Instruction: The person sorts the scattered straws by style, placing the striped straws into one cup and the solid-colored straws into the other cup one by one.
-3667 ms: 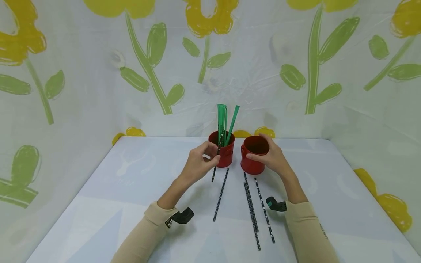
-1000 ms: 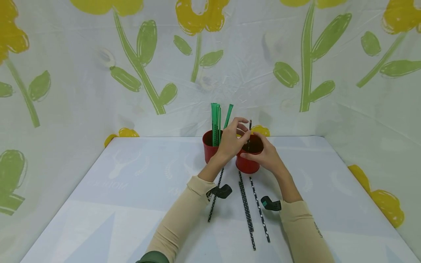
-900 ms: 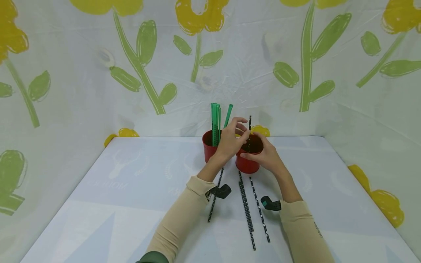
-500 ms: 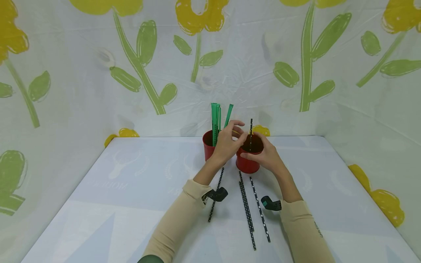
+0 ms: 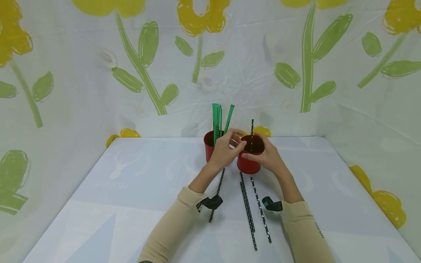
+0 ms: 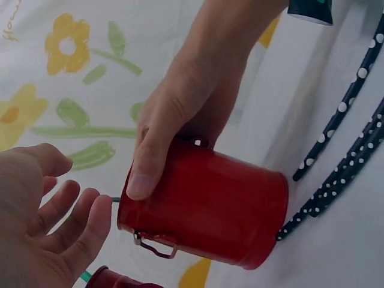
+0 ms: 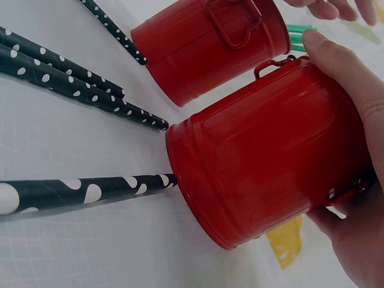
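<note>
A small red metal bucket (image 5: 249, 166) stands upright near the back of the table. My right hand (image 5: 270, 156) grips its rim, thumb in front and fingers on the far right side. One black straw with white dots (image 5: 252, 126) stands inside, its top above the rim. My left hand (image 5: 224, 150) is at the bucket's left, fingers loosely bent, holding nothing. In the left wrist view these fingers (image 6: 90, 234) are apart from the bucket's mouth. Behind the left hand, a second red bucket (image 5: 209, 149) holds several green strips (image 5: 216, 120), partly hidden.
Dotted black straws lie in front of the buckets: one straw (image 5: 221, 181) partly under the left wrist, a touching pair (image 5: 247, 206), and a larger-dotted straw (image 5: 261, 210). A flower-printed sheet (image 5: 243, 65) hangs behind the table (image 5: 131, 204).
My left hand carried a dotted straw from beside the left bucket into the right one, let go, and drew back left and down. My right hand stays on its bucket.
</note>
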`<action>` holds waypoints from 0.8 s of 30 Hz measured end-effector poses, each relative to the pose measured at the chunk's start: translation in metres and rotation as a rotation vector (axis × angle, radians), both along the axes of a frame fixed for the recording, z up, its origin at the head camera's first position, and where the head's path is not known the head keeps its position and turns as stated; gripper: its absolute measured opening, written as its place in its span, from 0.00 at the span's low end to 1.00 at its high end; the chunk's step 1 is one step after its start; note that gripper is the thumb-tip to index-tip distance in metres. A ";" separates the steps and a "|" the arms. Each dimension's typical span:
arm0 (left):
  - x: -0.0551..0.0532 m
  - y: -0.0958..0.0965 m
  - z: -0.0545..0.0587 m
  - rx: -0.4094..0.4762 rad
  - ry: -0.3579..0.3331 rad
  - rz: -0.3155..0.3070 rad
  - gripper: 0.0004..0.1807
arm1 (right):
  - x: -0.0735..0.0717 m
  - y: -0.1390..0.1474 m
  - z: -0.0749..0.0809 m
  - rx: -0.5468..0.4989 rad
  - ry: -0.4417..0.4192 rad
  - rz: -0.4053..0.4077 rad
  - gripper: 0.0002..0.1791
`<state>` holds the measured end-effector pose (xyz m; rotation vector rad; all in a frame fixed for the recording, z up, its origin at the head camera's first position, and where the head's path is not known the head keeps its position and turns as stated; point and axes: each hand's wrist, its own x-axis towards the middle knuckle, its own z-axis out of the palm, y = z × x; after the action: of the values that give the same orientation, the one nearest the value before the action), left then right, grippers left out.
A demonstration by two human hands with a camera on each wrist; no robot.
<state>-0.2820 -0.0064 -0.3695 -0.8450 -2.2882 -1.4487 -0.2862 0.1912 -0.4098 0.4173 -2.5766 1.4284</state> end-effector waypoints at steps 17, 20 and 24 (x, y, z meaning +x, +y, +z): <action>0.019 -0.017 -0.014 -0.081 0.006 -0.017 0.14 | 0.000 0.001 -0.002 0.003 -0.008 -0.001 0.50; 0.022 -0.023 -0.016 -0.106 0.002 -0.024 0.14 | 0.001 0.001 -0.002 0.000 0.002 -0.002 0.49; 0.027 -0.032 -0.020 -0.138 -0.020 -0.040 0.14 | 0.001 0.000 -0.001 -0.013 0.002 0.006 0.49</action>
<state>-0.2553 -0.0379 -0.3892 -0.9243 -2.4220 -1.3324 -0.2849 0.1913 -0.4107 0.4249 -2.5655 1.4445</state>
